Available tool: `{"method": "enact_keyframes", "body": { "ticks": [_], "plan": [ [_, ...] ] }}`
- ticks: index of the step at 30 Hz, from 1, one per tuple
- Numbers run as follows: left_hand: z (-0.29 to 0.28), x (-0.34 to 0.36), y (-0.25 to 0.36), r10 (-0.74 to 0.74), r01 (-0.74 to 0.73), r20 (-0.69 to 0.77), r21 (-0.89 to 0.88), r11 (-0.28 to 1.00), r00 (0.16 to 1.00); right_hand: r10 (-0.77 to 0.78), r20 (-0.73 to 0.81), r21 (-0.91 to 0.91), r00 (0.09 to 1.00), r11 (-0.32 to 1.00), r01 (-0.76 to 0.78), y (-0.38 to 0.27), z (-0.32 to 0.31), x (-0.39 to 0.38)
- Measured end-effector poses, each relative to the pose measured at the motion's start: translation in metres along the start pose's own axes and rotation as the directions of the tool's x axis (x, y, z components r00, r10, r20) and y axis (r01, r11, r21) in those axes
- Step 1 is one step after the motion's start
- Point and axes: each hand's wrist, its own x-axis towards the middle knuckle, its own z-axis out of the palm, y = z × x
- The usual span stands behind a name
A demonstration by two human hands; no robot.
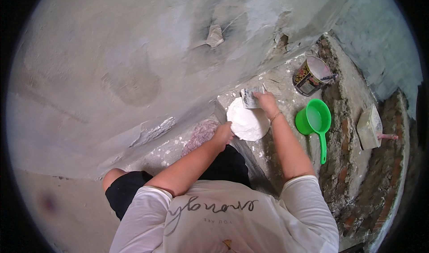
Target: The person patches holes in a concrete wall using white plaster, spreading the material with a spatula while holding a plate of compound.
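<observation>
A round mass of smooth white paste, like wall putty, lies in front of me; its container is barely visible beneath it. My left hand is closed on the near left edge of that container, thumb on top. In my right hand is a flat, wide-bladed putty knife, smeared with white and grey. Its blade rests over the far edge of the paste. Whether the blade touches the paste, I cannot tell.
A green dipper with whitish liquid stands to the right, a paint can beyond it. Farther right is a pale tub with a pinkish handle. A crumpled cloth lies left of the paste. The patchy wall rises ahead.
</observation>
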Motion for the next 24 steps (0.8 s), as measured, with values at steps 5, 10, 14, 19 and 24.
{"method": "enact_keyframes", "body": {
  "ticks": [5, 10, 14, 19, 24],
  "plan": [
    [0.004, -0.010, 0.000, -0.058, 0.060, 0.081, -0.016, 0.998, 0.995, -0.186, 0.032, -0.608, 0.982, 0.776, 0.167, -0.010, -0.032, -0.014],
    [0.016, -0.003, 0.002, 0.027, -0.014, 0.063, -0.199, 0.980, 0.998, -0.195, 0.002, -0.866, 0.981, 0.491, 0.100, 0.000, -0.025, -0.043],
    [0.037, -0.027, 0.022, 0.045, 0.025, 0.229, -0.295, 0.955, 0.972, -0.242, -0.045, -0.864, 0.969, 0.496, 0.084, 0.014, 0.020, -0.078],
    [0.019, -0.024, 0.028, 0.003, 0.120, 0.311, -0.375, 0.919, 0.950, -0.231, 0.051, -0.831, 0.972, 0.530, 0.170, -0.007, 0.037, -0.098],
    [0.029, -0.037, 0.035, 0.003, 0.101, 0.294, -0.339, 0.935, 0.956, -0.296, -0.105, -0.835, 0.949, 0.545, 0.078, 0.000, -0.015, -0.043]
  ]
}}
